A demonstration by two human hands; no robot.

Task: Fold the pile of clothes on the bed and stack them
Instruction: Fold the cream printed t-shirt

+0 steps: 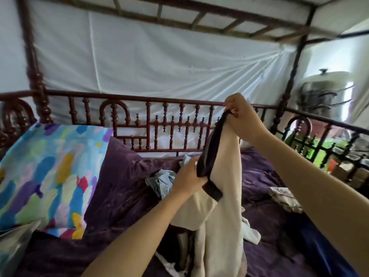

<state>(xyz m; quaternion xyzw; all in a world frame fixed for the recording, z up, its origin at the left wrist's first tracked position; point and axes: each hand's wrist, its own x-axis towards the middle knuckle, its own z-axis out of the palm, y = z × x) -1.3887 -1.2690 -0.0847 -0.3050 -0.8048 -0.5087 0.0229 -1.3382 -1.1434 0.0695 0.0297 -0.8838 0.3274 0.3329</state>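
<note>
Nearest me, the left forearm (139, 226) and right forearm (311, 176) reach out over the bed (119, 192), which is covered in a crumpled purple spread. Between the hands hangs a cream garment (225, 186) edged with a dark band (211, 148). It is lifted off the bed and its lower end trails down into the pile below. The right hand (242, 114) is raised high, level with the wooden rail (159, 124), and its fingers pinch the top end of the band. The left hand (188, 177) sits lower and closer in, with its fingers curled round the band's lower part, so the band runs taut and slanted from one hand to the other.

Other clothes lie loose on the spread. A pale blue piece (161, 181) is bunched just behind the left hand, a white piece (250, 231) lies beside the hanging cream cloth, and a patterned cloth (285, 198) lies apart under the right forearm. A pillow (46, 172) with bright splashes of colour leans at the left end of the bed. White netting (159, 56) is stretched behind the rail.
</note>
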